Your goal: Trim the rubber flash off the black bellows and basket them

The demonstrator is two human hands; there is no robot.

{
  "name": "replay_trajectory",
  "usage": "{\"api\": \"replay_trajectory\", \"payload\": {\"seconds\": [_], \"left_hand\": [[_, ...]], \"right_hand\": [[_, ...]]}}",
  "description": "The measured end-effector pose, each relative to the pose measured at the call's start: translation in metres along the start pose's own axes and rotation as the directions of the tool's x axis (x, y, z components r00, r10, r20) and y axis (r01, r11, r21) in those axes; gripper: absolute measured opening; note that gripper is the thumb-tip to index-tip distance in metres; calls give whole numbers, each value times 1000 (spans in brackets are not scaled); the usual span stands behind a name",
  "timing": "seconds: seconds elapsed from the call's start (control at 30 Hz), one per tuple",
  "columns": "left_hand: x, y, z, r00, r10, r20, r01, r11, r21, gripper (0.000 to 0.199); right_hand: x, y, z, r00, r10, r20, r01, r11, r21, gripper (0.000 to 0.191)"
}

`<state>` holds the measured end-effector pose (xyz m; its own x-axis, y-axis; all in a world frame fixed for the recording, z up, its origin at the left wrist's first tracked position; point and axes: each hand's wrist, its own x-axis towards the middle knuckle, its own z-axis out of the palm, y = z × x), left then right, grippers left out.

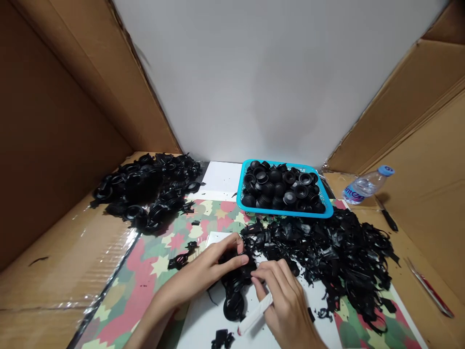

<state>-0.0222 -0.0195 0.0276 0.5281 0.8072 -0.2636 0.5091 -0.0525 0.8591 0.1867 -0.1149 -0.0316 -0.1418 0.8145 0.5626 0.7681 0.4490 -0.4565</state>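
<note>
My left hand (225,259) is closed around a black ribbed rubber part (238,269), its thumb and forefinger pinching the upper edge. My right hand (279,295) is closed on a white stick-like handle (256,315) that points down and left out of the palm. Its thumb and fingertips meet close to the right side of the rubber part; whether they touch it I cannot tell. Just below my left hand, a round black rubber piece (233,306) rests on the white board (199,322). Small black scraps (222,338) lie at the board's front.
A blue basket (240,191) full of black rubber parts stands at the back. Black trimmings (345,261) are heaped on the right, untrimmed-looking black parts (145,189) on the left. Further right are a water bottle (366,186), a black-handled tool (389,220) and a slim red-and-silver tool (432,291). Cardboard walls flank the table.
</note>
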Motion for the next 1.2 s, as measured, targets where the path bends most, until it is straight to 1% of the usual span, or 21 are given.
{"api": "replay_trajectory", "payload": {"seconds": [0.13,0.23,0.3,0.33,0.37,0.4,0.47,0.5,0.53,0.57,0.6,0.63,0.67,0.7,0.77,0.8,0.83,0.9,1.0,1.07,1.2], "left_hand": [[6,-1,3,998,34,62,-22,983,-181,30],[9,-3,7,995,68,75,-45,959,-281,32],[10,-6,11,996,80,47,-62,947,-314,32],[9,-8,13,996,84,27,-71,944,-324,31],[8,-10,14,996,85,7,-78,940,-332,28],[7,-12,16,997,82,-11,-81,937,-341,25],[6,-15,19,996,74,-45,-85,939,-335,27],[5,-16,19,996,75,-54,-88,947,-310,30],[5,-16,20,995,81,-59,-94,958,-272,31],[5,-16,20,994,93,-62,-105,968,-227,30],[5,-15,20,992,110,-65,-120,975,-185,29],[6,-15,20,990,126,-68,-135,978,-159,28],[6,-15,21,988,137,-76,-148,976,-157,26],[6,-15,21,985,145,-90,-159,972,-172,24],[7,-17,23,981,151,-123,-176,960,-220,23],[7,-18,24,977,159,-142,-190,951,-242,23],[8,-19,25,971,176,-164,-215,942,-260,22],[9,-22,27,952,227,-206,-281,916,-285,20],[11,-23,28,927,291,-237,-354,886,-298,22],[11,-23,29,922,309,-234,-369,884,-286,24],[11,-21,29,915,327,-236,-384,884,-266,23]], "right_hand": [[-2,2,-7,1000,12,-6,-11,999,34,15],[-4,1,-10,997,72,-27,-70,995,73,13],[-7,0,-11,981,174,-87,-163,979,123,16],[-9,-2,-11,957,259,-130,-238,958,157,19],[-11,-3,-12,921,350,-171,-316,928,196,23],[-13,-4,-13,881,428,-203,-381,894,234,31],[-17,-7,-16,817,527,-236,-453,838,303,60],[-18,-7,-18,807,545,-226,-457,820,344,74],[-19,-8,-20,809,555,-193,-453,798,397,86],[-19,-10,-21,814,563,-143,-450,767,457,94],[-18,-11,-20,811,577,-96,-456,727,513,96],[-18,-13,-19,804,592,-60,-467,690,553,89],[-16,-16,-17,793,608,-45,-478,666,572,76],[-15,-19,-14,782,620,-59,-483,664,571,60],[-12,-24,-7,769,625,-132,-471,694,545,27],[-10,-26,-4,773,615,-152,-459,709,535,17],[-9,-28,-1,778,606,-165,-447,719,532,12],[-6,-30,3,781,597,-185,-429,727,536,9],[-4,-31,7,752,619,-227,-417,714,563,10],[-3,-31,10,749,623,-224,-408,701,585,11],[-6,-32,18,762,620,-187,-425,697,578,18]]}}
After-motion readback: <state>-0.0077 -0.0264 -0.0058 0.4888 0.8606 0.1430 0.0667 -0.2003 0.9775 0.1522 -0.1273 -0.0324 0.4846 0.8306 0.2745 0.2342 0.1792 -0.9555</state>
